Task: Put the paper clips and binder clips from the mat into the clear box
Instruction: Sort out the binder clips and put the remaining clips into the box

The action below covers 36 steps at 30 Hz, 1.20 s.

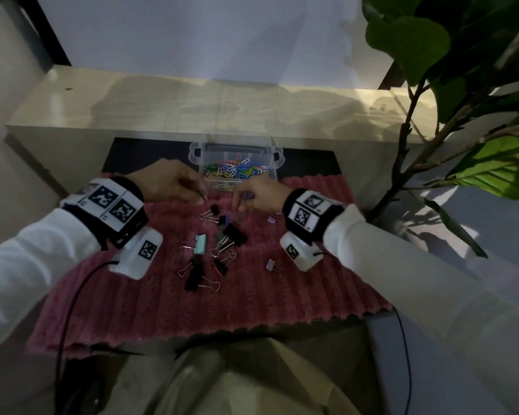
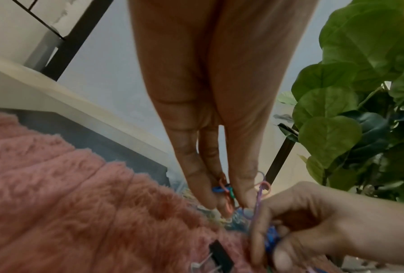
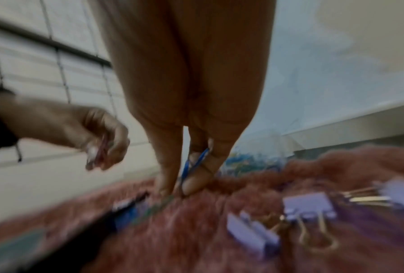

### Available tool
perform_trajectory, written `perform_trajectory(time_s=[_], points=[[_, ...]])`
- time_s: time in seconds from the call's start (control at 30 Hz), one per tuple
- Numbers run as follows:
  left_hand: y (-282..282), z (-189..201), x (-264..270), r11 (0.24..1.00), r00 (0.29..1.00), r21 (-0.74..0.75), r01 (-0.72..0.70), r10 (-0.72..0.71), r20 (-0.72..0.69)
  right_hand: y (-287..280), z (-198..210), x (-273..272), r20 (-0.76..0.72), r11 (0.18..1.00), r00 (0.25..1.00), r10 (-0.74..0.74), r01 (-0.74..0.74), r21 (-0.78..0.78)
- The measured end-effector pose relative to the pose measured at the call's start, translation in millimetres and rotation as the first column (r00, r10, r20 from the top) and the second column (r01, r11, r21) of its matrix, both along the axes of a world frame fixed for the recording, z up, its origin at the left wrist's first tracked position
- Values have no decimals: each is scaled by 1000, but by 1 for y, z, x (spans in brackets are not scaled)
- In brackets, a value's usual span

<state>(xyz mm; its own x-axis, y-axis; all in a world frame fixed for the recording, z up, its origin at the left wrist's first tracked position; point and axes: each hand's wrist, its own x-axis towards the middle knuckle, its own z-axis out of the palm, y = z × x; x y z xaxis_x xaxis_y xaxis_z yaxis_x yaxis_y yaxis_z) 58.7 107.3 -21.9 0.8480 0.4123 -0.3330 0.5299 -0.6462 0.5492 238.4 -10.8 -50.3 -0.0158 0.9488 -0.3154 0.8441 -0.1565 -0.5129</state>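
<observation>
The clear box (image 1: 274, 167), full of coloured paper clips, stands at the far edge of the pink furry mat (image 1: 150, 301). My left hand (image 1: 203, 199) hovers just left of the box and pinches several coloured paper clips (image 2: 225, 192). My right hand (image 1: 240, 208) has its fingertips down on the mat in front of the box. It holds blue paper clips (image 3: 195, 163) and touches a greenish clip (image 3: 160, 205) lying there. Binder clips, mostly black (image 1: 234, 233), one mint (image 1: 200, 244) and some lilac (image 3: 309, 205), lie scattered over the mat's middle.
A low beige ledge (image 1: 222, 109) runs behind the box. A leafy plant (image 1: 450, 94) stands at the right, close to my right arm. A black cable (image 1: 69, 310) crosses the mat's left edge.
</observation>
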Motion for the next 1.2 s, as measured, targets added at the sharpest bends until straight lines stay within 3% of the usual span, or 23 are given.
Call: perform_trajectory(time_s=[0.13,0.27,0.43,0.53,0.63,0.73,0.83,0.9,1.03,1.1,1.2], points=[[-2,-2,1,1000,1000,-1,-18,18,23,9,-15,-10,119,987,981,155,-151,-47],[11,11,4,993,984,18,-116,112,140,5,-11,1,63,994,993,102,-100,-34],[25,20,22,962,946,-129,-240,261,190,-6,-16,2,50,987,987,155,-152,-53],[31,23,36,963,945,-140,-231,256,202,-7,-7,15,-205,999,978,-23,13,-50],[41,30,50,956,918,-174,-237,279,284,-11,10,35,-507,967,828,-238,250,-47],[43,27,66,967,925,-81,-241,254,281,-8,20,55,-630,915,691,-355,395,-81],[33,17,74,993,996,85,-79,75,41,3,28,66,-604,890,677,-421,438,-128],[25,12,74,993,1000,118,-15,19,-25,14,30,70,-549,868,695,-465,481,-127],[15,6,65,988,993,144,-55,39,112,43,30,66,-330,882,833,-443,471,4],[12,6,58,977,975,189,-101,60,212,53,29,58,-220,882,867,-448,469,51],[1,9,40,947,915,221,-233,136,379,55,27,43,-11,933,933,-360,360,10]])
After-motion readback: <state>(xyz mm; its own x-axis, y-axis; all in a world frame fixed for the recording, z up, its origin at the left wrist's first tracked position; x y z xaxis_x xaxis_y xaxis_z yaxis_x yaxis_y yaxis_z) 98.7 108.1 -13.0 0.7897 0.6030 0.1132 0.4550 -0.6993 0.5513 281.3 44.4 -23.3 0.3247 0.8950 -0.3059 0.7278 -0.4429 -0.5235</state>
